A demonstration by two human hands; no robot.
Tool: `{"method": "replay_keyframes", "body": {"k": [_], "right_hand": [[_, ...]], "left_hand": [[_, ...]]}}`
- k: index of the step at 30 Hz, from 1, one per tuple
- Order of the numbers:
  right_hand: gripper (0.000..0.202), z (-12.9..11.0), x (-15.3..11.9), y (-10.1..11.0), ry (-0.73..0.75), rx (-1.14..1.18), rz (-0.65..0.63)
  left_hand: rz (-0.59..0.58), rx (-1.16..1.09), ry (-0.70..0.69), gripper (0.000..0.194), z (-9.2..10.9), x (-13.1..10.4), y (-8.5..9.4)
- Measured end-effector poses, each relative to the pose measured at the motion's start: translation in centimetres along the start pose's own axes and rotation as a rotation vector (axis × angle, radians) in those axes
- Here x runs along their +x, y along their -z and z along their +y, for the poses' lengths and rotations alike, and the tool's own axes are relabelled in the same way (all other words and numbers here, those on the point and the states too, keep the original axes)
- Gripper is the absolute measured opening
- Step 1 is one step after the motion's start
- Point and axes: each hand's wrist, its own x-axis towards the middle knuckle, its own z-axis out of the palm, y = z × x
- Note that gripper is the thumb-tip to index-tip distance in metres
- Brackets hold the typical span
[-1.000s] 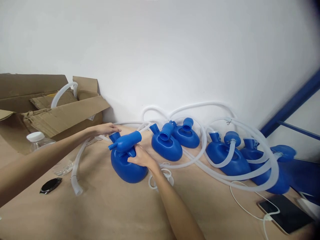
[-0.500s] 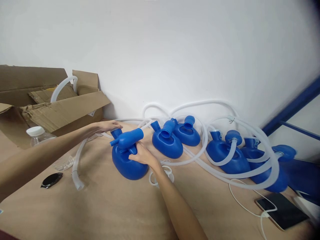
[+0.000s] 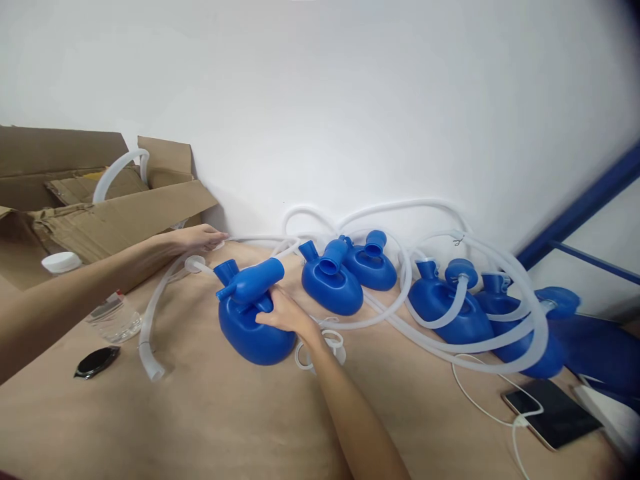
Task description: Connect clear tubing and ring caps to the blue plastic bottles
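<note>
Blue plastic vessel [image 3: 255, 330] sits on the tan surface [image 3: 225, 420], bulb low, its thick spout [image 3: 253, 281] angled up, long axis running left to right, open end to the right. Right hand [image 3: 283, 313] is clamped on the vessel at the neck under the spout, fingers wrapped round it; this is the hand nearer the vessel. Left hand [image 3: 197, 237] lies up and to the left of the vessel, well clear of it, fingers closed loosely on a white hose [image 3: 165, 297]; grip on the hose partly hidden, so how tight I cannot tell. A small disc fitting [image 3: 193, 263] on a thin tube sits between that hand and the vessel's short side nozzle [image 3: 225, 270]. The hose curves down left of the vessel to an open end. Right of the vessel: more blue vessels [image 3: 333, 287] in a row along the wall, looped with white tubing [image 3: 500, 333]. Further right, a phone [image 3: 550, 410] on a cable. Left of the vessel: clear bottle [image 3: 100, 310], dark watch [image 3: 95, 363], torn cardboard box [image 3: 100, 213].
</note>
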Motion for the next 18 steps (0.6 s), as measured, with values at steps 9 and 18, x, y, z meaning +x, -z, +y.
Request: {"method": "replay_keyframes", "body": {"k": [9,18], "right_hand": [[0.069,-0.8,2.9,-4.2,-0.255,-0.086,0.224],[0.112,-1.9,12.4,-10.4,-0.518,0.004,0.301]], "left_hand": [[0.442,0.55,-0.234,0.044,4.7,-8.0,0.4],[0.849,0.292,-0.294,0.041,0.1,-16.8,-3.5]]}}
